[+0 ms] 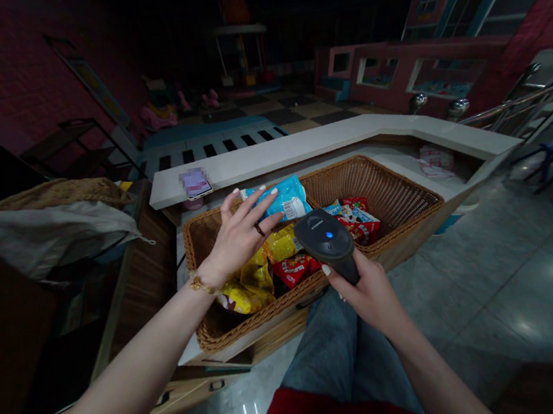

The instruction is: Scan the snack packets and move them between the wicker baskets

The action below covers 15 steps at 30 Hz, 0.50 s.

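My left hand is closed on a blue snack packet, its fingers lying across the front and its thumb hidden. A white barcode label shows at the packet's lower right. In my right hand is a black barcode scanner with a lit blue light, its head close to the packet's label. Both hands are over a brown wicker basket split into two compartments. Below the blue packet, yellow snack packets and a red snack packet lie in the left compartment.
Red and blue packets lie in the right compartment. A phone rests on the raised white counter ledge. White cloth lies at the left. Wooden drawers are below, and metal rails stand at the right.
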Available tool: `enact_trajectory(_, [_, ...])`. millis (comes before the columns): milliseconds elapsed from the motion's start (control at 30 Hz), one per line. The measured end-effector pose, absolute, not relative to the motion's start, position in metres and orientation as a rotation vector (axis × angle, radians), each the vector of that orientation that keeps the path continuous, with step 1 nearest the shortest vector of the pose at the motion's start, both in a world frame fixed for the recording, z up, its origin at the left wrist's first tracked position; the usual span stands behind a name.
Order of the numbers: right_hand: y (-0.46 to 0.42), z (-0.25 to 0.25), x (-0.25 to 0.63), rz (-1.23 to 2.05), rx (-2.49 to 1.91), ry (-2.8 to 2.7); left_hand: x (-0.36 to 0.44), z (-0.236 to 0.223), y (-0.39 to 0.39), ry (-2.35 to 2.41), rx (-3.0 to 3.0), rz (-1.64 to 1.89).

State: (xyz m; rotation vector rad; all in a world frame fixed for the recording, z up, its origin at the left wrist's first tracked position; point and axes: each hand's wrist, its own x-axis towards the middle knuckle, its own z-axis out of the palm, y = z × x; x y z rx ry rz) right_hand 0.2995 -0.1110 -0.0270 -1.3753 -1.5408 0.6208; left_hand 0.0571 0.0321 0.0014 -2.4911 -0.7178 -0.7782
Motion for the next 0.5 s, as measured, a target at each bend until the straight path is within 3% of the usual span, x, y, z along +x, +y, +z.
enact_trajectory(500, [-0.1209,-0.0176,0.3057,0.811,-1.353,-1.483,0.0548,-0.0045,0.0383,-0.688,-2.422,-0.789])
